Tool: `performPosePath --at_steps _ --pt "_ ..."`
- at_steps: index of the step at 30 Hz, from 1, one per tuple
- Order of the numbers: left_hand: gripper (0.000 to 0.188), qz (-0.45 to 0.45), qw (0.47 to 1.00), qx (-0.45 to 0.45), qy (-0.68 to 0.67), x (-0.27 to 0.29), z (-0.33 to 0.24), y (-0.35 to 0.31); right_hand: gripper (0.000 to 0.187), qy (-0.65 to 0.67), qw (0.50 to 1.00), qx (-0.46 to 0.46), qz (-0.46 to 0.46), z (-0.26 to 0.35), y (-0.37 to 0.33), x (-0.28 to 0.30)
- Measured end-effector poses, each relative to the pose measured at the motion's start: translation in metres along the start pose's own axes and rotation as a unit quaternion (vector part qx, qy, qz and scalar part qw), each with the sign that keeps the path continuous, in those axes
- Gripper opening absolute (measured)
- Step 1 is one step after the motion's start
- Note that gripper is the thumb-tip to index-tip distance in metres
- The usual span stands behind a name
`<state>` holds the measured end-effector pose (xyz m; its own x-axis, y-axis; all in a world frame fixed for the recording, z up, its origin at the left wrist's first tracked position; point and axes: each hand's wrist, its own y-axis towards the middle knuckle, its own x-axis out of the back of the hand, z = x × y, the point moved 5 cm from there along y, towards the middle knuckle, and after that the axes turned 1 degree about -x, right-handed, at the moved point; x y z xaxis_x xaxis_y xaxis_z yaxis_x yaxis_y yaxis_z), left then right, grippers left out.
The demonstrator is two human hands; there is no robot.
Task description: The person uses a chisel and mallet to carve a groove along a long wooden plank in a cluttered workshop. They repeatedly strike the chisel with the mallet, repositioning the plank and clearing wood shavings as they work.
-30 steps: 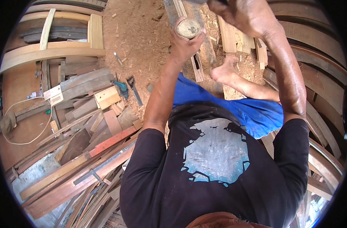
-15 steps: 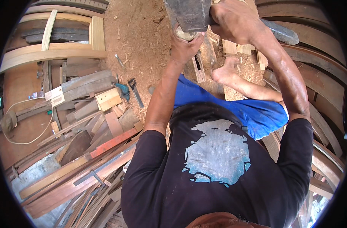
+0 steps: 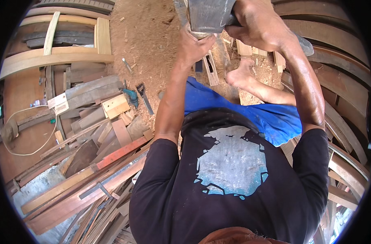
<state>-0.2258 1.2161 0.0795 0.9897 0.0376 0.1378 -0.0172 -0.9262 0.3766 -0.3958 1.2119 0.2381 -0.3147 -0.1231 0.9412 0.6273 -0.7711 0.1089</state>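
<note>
My right hand point(image 3: 262, 27) is closed round the handle of a mallet with a big, dark, blocky head point(image 3: 210, 18). The handle's dark end point(image 3: 305, 45) sticks out past my wrist on the right. Just left of and below the head, my left hand point(image 3: 190, 49) is wrapped round a chisel point(image 3: 200, 35). Only the pale, round butt of the chisel shows, with the mallet head partly over it; its blade is hidden. Whether the two touch I cannot tell. Below my hands lies a pale piece of wood point(image 3: 213, 78) with a long dark slot cut in it.
My bare foot point(image 3: 238, 77) rests right of the slotted wood. On the shaving-strewn ground point(image 3: 147, 44) to the left lie a teal power tool point(image 3: 131, 97) and a handsaw point(image 3: 145, 101). A wooden frame point(image 3: 104, 36), offcuts and stacked boards point(image 3: 340, 59) line both sides.
The mallet head has shifted right and tilted, and it now covers more of the chisel's butt. My right hand has moved slightly right; my left hand has shifted only a little.
</note>
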Motion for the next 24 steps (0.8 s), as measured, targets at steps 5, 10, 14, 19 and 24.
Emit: performPosePath --at_steps 5,10,14,19,24 --pt "0.028 -0.034 0.996 -0.06 0.05 0.01 -0.007 0.015 0.037 0.186 0.98 0.01 -0.067 0.013 -0.022 0.034" --pt "0.025 -0.043 0.995 -0.032 0.081 0.009 -0.012 0.017 0.031 0.374 0.905 0.104 -0.173 0.0 -0.021 0.024" --pt "0.02 -0.047 0.996 -0.024 0.068 -0.001 -0.011 0.017 0.037 0.438 0.866 0.123 -0.208 -0.003 -0.025 0.023" --pt "0.021 -0.048 0.994 -0.029 0.092 -0.005 -0.012 0.018 0.041 0.404 0.879 0.145 -0.207 -0.008 -0.026 0.024" --pt "0.023 -0.043 0.991 -0.021 0.122 -0.004 0.0 0.02 0.041 0.441 0.868 0.106 -0.2 -0.009 -0.026 0.019"
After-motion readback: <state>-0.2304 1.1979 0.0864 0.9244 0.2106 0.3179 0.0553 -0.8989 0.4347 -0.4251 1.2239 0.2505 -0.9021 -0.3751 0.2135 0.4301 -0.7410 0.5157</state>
